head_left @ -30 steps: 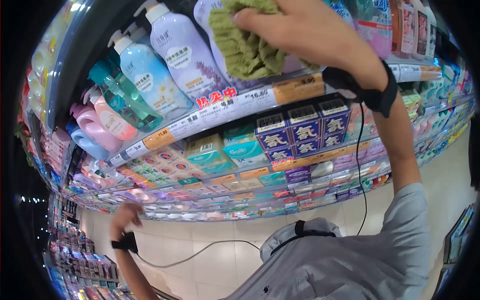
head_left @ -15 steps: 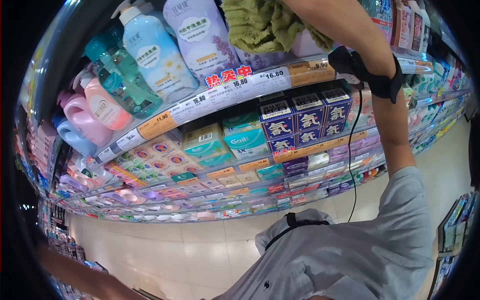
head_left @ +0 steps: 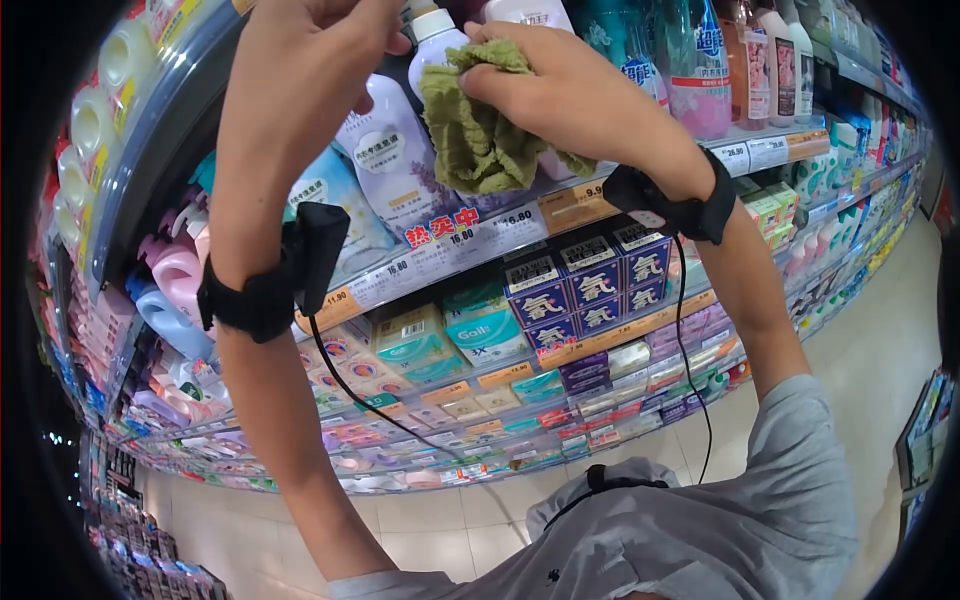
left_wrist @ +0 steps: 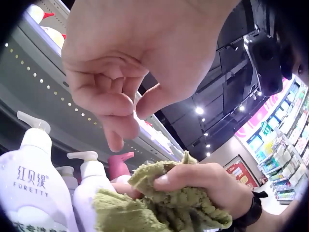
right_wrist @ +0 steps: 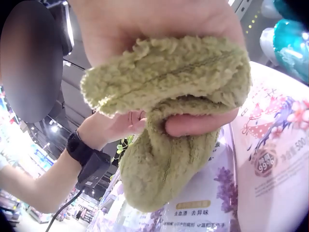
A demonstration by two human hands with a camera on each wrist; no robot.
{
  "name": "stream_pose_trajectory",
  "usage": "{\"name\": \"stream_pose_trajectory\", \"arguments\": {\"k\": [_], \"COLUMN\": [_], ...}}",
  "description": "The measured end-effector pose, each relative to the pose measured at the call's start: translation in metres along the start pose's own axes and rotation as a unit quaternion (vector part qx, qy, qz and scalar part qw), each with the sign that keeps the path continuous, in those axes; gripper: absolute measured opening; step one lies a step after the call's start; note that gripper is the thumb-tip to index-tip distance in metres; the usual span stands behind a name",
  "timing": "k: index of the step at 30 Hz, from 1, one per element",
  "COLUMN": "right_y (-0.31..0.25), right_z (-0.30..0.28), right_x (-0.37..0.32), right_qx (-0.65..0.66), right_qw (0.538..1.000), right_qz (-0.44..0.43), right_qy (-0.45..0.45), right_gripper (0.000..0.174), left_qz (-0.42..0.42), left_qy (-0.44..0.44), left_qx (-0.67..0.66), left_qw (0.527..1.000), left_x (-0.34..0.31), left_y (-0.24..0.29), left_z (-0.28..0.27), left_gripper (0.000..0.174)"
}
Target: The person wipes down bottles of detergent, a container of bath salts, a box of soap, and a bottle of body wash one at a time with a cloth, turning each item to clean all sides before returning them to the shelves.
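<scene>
My right hand (head_left: 580,95) grips a crumpled green towel cloth (head_left: 490,140) in front of the lavender pump bottles on the top shelf. In the right wrist view a fold of the cloth (right_wrist: 164,77) wraps around the fingers, overlapping a bottle with a lavender print (right_wrist: 198,208). Raised to the left of it, my left hand (head_left: 300,90) is over the purple bottle (head_left: 385,150). Its fingers (left_wrist: 116,108) hang loosely bent with the thumb close by, and nothing shows between them. White pump heads (left_wrist: 82,155) stand below that hand in the left wrist view.
Price labels (head_left: 515,220) run along the shelf edge. Blue soap boxes (head_left: 590,285) and green Gail packs (head_left: 485,325) fill the shelf beneath. More bottles (head_left: 700,70) stand to the right. A black cable (head_left: 690,370) hangs from each wrist camera.
My left hand has come up from low at the left to the top shelf, beside the cloth. The right hand keeps holding the cloth, and the view has shifted to the right.
</scene>
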State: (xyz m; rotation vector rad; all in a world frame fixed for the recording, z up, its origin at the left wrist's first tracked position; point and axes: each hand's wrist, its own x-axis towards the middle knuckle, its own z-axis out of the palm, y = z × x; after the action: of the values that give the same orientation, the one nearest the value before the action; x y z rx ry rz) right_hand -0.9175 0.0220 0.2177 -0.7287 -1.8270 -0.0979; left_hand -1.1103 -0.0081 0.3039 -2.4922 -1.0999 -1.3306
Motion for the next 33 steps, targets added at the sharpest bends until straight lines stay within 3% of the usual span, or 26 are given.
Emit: {"name": "stream_pose_trajectory", "arguments": {"k": [2,4,9,12,15,18,19,23,27,31,32,33], "right_y": [-0.001,-0.003,0.0,0.0,0.002,0.004,0.006,-0.002,-0.004,-0.002,-0.006,-0.006], "right_z": [0.001,0.001,0.002,0.001,-0.001,0.001,0.002,0.0,-0.004,-0.01,-0.009,-0.007], "right_x": [-0.002,-0.003,-0.001,-0.004,-0.009,-0.019,-0.022,-0.037,-0.049,-0.056,-0.057,-0.055], "right_qx": [0.023,0.023,0.025,0.054,0.078,0.121,0.138,0.219,0.285,0.372,0.444,0.415], "right_qw": [1.0,0.999,1.0,0.998,0.996,0.987,0.982,0.966,0.947,0.9,0.86,0.869], "right_qz": [0.014,0.022,0.001,-0.011,-0.011,-0.036,-0.056,-0.071,-0.098,-0.054,-0.041,-0.047], "right_qy": [0.0,0.0,0.008,0.023,0.049,0.102,0.12,0.116,0.113,0.22,0.247,0.266], "right_gripper": [0.04,0.04,0.039,0.036,0.035,0.036,0.037,0.031,0.026,0.027,0.033,0.04], "left_qz": [0.007,-0.061,-0.02,-0.029,0.021,-0.015,0.051,0.045,-0.006,-0.007,-0.007,-0.008], "left_qy": [0.003,-0.034,-0.002,-0.026,0.049,0.024,0.047,0.045,0.03,0.129,0.163,0.196], "left_qx": [-0.009,-0.005,0.134,0.033,0.022,-0.025,-0.014,-0.098,-0.257,-0.298,-0.341,-0.383], "left_qw": [1.0,0.998,0.991,0.999,0.998,0.999,0.998,0.993,0.966,0.946,0.926,0.903], "left_x": [-0.004,-0.009,-0.014,-0.012,-0.012,-0.028,-0.03,-0.046,-0.066,-0.086,-0.092,-0.097], "left_y": [-0.005,-0.006,-0.037,-0.035,-0.04,-0.007,-0.02,-0.015,-0.013,-0.02,-0.019,-0.019], "left_z": [0.008,0.018,0.042,0.047,0.055,0.053,0.063,0.074,0.068,0.061,0.057,0.053], "left_gripper": [0.034,0.037,0.049,0.047,0.044,0.039,0.043,0.059,0.06,0.065,0.068,0.071]}}
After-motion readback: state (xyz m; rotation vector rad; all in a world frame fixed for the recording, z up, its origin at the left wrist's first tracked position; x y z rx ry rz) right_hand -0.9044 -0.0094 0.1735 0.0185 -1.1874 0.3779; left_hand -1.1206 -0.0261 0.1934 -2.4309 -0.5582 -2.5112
